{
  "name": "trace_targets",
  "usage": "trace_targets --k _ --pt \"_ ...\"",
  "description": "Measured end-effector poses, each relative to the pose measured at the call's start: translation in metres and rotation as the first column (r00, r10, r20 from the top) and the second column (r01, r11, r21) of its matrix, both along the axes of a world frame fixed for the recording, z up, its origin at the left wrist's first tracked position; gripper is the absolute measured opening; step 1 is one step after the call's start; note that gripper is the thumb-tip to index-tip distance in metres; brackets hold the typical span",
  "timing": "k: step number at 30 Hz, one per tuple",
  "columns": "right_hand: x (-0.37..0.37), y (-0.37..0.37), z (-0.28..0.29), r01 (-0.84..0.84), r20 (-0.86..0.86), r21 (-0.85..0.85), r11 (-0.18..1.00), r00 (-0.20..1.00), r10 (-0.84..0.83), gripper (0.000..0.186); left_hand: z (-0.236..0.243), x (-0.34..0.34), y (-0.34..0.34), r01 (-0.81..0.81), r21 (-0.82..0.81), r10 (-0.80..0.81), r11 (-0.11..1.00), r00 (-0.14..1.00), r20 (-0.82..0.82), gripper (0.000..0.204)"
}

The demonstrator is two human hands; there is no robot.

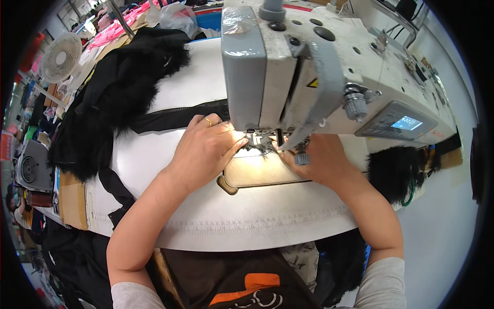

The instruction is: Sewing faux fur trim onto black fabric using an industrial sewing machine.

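Under the presser foot of a white and grey sewing machine (244, 77) lies a small piece of black furry fabric (261, 149), lit by the machine's lamp. My left hand (206, 147), a ring on one finger, is closed at the fabric's left side, its thumb and fingertips on the edge close to the needle. From the other side, my right hand (321, 157) has its fingertips at the right edge of the same piece. The machine head and a knob hide part of that hand. A black fabric strip (172, 117) runs leftward from behind my left hand.
Black garments with fur trim (123, 77) are heaped on the table's left side. More black fur (393, 172) sits at the right edge. A lit control panel (401, 122) is on the machine arm. A white fan (62, 57) stands far left. Dark cloth hangs below the table (247, 221).
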State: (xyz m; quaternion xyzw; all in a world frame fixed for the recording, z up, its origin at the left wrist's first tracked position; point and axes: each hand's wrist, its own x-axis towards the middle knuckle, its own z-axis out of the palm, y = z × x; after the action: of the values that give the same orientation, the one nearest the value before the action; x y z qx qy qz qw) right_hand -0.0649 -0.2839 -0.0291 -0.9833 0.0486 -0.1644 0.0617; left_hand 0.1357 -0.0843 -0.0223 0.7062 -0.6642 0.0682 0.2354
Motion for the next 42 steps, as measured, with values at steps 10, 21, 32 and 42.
trace_targets --k 10,21,32,42 --pt "0.003 -0.009 -0.003 -0.370 0.197 0.071 0.926 0.915 0.351 0.036 0.012 -0.033 0.007 0.065 -0.008 -0.061 0.998 0.961 0.269 0.009" --pt "0.000 0.014 -0.002 -0.354 0.045 0.149 0.923 0.935 0.351 0.033 0.052 -0.031 0.010 0.164 0.280 -0.186 0.946 0.981 0.055 0.024" --pt "-0.001 0.014 -0.009 -0.099 0.173 -0.210 0.973 0.975 0.136 0.021 0.035 0.009 0.004 0.144 0.213 -0.241 0.967 0.790 0.563 0.020" --pt "-0.005 0.000 -0.003 -0.260 0.105 -0.206 0.943 0.953 0.285 0.016 0.026 -0.006 0.014 0.309 0.128 -0.324 0.942 0.748 0.579 0.028"
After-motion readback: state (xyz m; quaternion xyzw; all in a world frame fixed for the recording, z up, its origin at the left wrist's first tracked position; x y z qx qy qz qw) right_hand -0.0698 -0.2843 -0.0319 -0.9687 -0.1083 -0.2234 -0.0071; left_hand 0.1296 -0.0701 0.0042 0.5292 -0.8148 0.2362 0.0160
